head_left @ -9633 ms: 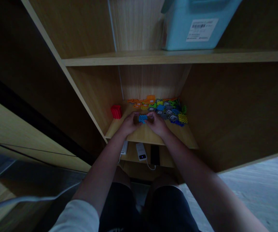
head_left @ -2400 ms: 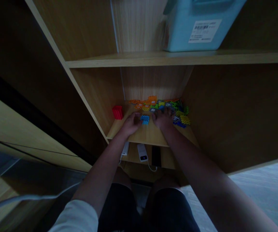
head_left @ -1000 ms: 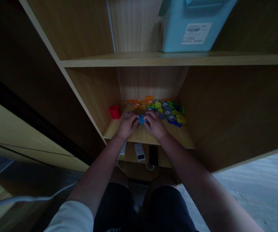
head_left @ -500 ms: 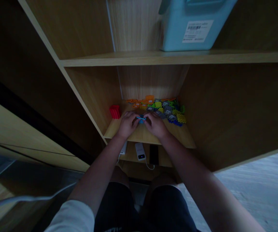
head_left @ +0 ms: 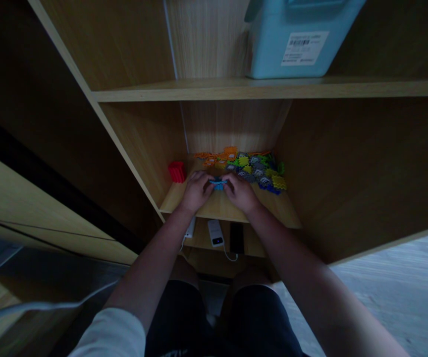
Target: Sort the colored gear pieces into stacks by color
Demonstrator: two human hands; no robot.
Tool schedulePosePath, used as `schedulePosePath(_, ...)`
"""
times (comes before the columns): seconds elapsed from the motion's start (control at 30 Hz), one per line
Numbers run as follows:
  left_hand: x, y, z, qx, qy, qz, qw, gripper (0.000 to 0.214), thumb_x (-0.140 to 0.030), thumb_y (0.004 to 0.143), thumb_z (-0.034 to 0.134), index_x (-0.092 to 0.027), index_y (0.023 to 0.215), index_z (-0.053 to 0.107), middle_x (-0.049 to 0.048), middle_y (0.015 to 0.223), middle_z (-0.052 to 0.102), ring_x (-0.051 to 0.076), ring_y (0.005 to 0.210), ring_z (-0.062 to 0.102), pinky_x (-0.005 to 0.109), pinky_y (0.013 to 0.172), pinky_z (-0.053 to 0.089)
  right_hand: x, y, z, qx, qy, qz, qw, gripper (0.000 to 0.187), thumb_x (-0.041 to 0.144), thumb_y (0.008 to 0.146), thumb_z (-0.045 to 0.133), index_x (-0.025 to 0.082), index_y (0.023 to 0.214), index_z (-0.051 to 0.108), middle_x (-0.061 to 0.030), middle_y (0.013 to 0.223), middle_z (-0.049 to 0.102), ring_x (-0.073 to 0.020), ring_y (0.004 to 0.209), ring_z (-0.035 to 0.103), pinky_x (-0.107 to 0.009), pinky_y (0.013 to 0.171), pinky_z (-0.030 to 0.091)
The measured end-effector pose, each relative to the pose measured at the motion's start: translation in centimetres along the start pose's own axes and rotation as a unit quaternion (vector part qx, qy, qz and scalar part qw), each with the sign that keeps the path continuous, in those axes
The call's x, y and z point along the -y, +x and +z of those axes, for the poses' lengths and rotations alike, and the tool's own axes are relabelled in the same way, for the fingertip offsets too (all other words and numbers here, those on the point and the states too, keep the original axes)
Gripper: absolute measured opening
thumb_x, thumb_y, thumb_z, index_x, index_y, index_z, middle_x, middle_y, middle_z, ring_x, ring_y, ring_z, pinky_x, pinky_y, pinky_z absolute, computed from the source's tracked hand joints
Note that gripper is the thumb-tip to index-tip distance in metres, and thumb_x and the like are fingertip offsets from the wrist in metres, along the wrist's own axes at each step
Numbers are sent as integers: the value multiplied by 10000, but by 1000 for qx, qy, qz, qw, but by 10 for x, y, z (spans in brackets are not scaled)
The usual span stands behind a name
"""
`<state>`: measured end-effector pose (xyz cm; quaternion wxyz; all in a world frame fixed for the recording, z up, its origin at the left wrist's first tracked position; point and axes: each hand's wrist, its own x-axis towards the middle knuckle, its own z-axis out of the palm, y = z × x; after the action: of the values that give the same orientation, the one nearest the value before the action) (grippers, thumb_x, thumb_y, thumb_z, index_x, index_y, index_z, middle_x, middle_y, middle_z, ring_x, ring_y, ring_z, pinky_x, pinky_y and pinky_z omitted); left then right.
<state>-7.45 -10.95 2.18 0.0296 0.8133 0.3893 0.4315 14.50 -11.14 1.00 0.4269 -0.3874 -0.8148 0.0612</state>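
Between my two hands are blue interlocking tiles with toothed edges, held just over the shelf. My left hand grips them from the left with thumb and fingers. From the other side my right hand pinches their right edge. Behind my hands lies a loose pile of similar toothed tiles in grey, yellow, green and dark blue, with orange tiles towards the back. A red ridged block, apparently built of such tiles, stands to the left of my left hand.
Above is a wooden shelf bearing a light blue plastic bin. On the lower shelf lie a white power bank with a cable and a black phone. Cabinet walls close in on both sides.
The blue tiles have tilted slightly between my fingers, and a little more of their surface shows. My hands have barely moved, and everything else stays in place.
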Motion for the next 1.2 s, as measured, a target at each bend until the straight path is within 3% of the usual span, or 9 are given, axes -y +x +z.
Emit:
schedulePosePath(0.13, 2, 0, 1, -1, 3, 2, 1000, 67, -258, 1008, 659, -250, 1062, 698, 76, 1106, 727, 284, 1114, 642, 471, 1012, 528, -1, 1, 2, 8, -27, 16, 999, 230, 175, 1005, 537, 258, 1196, 637, -102, 1362, 715, -269, 1305, 647, -452, 1158, 494)
schedulePosePath(0.27, 3, 0, 2, 2, 12, -10, 1000, 92, -307, 1032, 641, -256, 1075, 704, 81, 1096, 720, 288, 1102, 643, 470, 996, 532, 3, 3, 1, 4, -46, 3, 999, 267, 285, 1020, 603, 245, 1281, 646, -136, 1386, 672, -306, 1349, 608, -491, 1178, 480)
schedulePosePath(0.53, 2, 0, 1, -2, 12, -5, 1000, 95, -271, 1022, 642, -254, 1072, 721, 79, 1099, 714, 283, 1097, 634, 452, 986, 524, 6, 2, -4, -7, -7, 19, 1000, 276, 416, 1109, 489, 250, 1211, 684, -111, 1214, 742, -282, 1208, 674, -446, 1108, 520)
schedulePosePath(0.77, 3, -1, 1, -3, 5, -11, 1000, 101, -287, 1026, 655, -259, 1084, 732, 76, 1119, 717, 284, 1126, 638, 461, 1015, 517, 5, 1, -4, -8, 35, 72, 997, 278, 453, 1075, 541, 258, 1144, 726, -72, 1121, 797, -254, 1041, 732, -399, 981, 565)
schedulePosePath(1.07, 0, 0, 0, -5, 24, 1, 1000, 137, -342, 1032, 681, -249, 1118, 734, 83, 1140, 717, 288, 1141, 641, 465, 1018, 524, 5, -1, -1, -3, 49, 66, 997, 241, 396, 1067, 540, 254, 1124, 726, -55, 1034, 800, -224, 910, 739, -350, 849, 578)
schedulePosePath(1.2, 2, 0, 2, -16, 26, 8, 1000, 163, -348, 1022, 705, -237, 1141, 717, 83, 1160, 719, 282, 1147, 644, 460, 1022, 530, 1, -3, 2, -38, 75, 41, 996, 214, 395, 1071, 561, 268, 1121, 727, -49, 1029, 802, -222, 909, 748, -357, 856, 585)
